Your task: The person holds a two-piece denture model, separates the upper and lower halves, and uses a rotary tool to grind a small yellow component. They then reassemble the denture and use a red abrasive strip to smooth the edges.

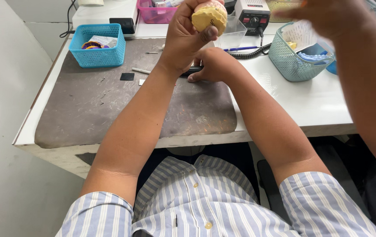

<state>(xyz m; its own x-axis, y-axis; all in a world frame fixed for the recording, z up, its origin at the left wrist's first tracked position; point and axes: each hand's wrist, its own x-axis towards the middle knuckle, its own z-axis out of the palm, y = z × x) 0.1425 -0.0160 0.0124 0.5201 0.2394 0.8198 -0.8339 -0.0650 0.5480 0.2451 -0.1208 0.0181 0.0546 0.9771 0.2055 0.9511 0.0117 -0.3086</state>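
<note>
- Left hand [183, 37] raised, fingers gripping a yellow dental cast [210, 17].
- Right hand [212, 66] rests on the grey mat [87, 105], fingers curled on a dark tool [192, 69].
- Another person's arm [363, 66] at right.

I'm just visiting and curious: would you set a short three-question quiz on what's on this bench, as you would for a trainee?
1. True or false: the left hand holds the yellow dental cast up off the grey mat.
2. Which sits at the mat's far left corner? A) a blue basket B) a pink basket C) a teal basket
3. Fill in: the right hand rests on the ____, on a dark tool that is mostly hidden.

Key
1. True.
2. A, the blue basket; the pink basket stands further back and the teal basket to the right.
3. mat.
</note>
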